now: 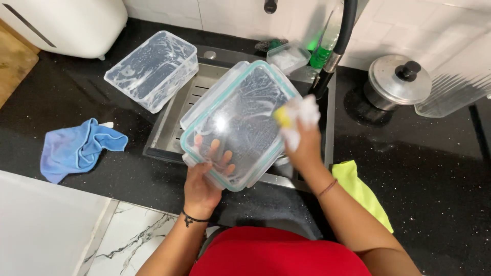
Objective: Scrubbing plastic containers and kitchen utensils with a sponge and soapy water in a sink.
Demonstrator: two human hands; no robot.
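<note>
My left hand (202, 181) grips the near edge of a clear rectangular container lid (240, 110) with a teal seal, held tilted over the steel sink (169, 138). The lid's surface is streaked with soap suds. My right hand (302, 138) holds a foamy yellow sponge (284, 116) pressed against the lid's right edge. Foam covers my right fingers.
A soapy clear plastic box (153, 69) lies on the black counter (434, 174) left of the sink. A blue cloth (76, 148) lies at left, a yellow cloth (360, 191) at right. A small container (289, 56), green bottle (321, 53), black tap (340, 41), steel pot (399, 82) and ribbed clear jug (450, 94) stand behind.
</note>
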